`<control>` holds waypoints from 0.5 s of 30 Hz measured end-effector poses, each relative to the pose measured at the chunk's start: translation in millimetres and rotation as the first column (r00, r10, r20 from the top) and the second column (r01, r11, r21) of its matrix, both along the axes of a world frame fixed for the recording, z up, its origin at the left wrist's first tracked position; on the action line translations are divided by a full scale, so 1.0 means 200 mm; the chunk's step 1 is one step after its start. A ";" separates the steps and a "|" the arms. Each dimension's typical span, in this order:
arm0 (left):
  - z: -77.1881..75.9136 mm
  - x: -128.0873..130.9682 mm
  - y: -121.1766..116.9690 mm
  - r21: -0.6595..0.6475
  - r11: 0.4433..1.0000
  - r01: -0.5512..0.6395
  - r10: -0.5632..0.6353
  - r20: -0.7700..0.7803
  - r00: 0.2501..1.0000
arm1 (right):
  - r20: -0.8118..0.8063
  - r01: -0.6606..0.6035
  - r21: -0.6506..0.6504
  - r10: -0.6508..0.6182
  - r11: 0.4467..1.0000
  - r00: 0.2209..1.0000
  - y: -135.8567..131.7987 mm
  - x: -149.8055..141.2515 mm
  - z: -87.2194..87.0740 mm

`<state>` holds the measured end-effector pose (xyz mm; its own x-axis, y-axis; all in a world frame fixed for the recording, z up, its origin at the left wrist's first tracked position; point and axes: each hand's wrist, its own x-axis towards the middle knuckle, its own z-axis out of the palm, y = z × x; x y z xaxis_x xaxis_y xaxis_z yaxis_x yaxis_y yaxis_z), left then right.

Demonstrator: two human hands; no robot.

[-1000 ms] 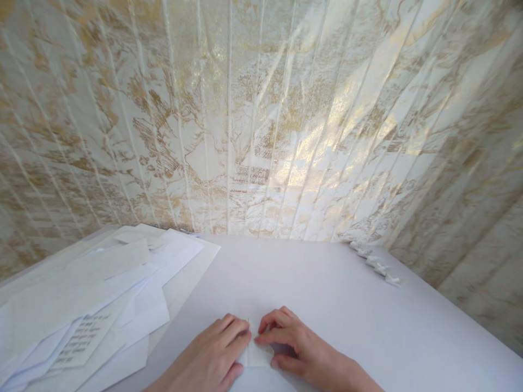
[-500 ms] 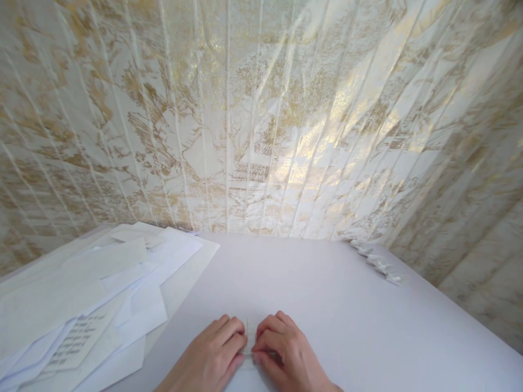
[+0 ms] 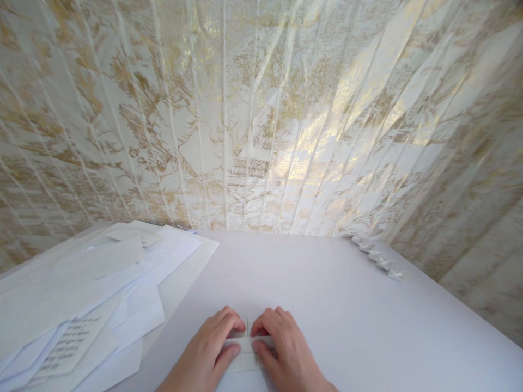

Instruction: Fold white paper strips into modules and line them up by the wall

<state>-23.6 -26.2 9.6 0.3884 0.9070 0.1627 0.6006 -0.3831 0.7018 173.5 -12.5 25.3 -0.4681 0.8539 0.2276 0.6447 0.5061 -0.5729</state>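
A small piece of white folded paper [image 3: 243, 360] lies low in the view at the table's near side, with crease lines across it and a flap along its upper part. My left hand [image 3: 210, 348] curls over the paper's left end, thumb on the near side and fingers beyond the flap. Against the right end, my right hand [image 3: 286, 348] pinches the flap between thumb and bent fingers. Both palms face inward, and the paper's outer ends are partly hidden beneath the fingers.
Loose white paper sheets [image 3: 118, 272], one with printed lines, are piled at the left. Several small folded paper pieces [image 3: 384, 263] stand in a row near the table's right edge. Behind the white table [image 3: 310, 288] hangs a gold-patterned curtain [image 3: 253, 136].
My right hand has come in from the right edge of the paper. Both hands first closed near the middle; now the left thumb and fingers are further apart and a flap shows raised between them.
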 end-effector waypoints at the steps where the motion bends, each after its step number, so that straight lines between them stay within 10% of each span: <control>1: 0.00 0.00 0.00 -0.010 1.000 0.000 0.000 0.010 1.000 | 0.002 -0.003 -0.002 0.003 1.000 1.000 0.00 0.00 0.00; 15: 0.05 -0.01 0.01 0.006 1.000 0.002 -0.002 0.001 1.000 | -0.012 0.126 -0.059 -0.127 0.990 0.992 -0.01 -0.08 0.01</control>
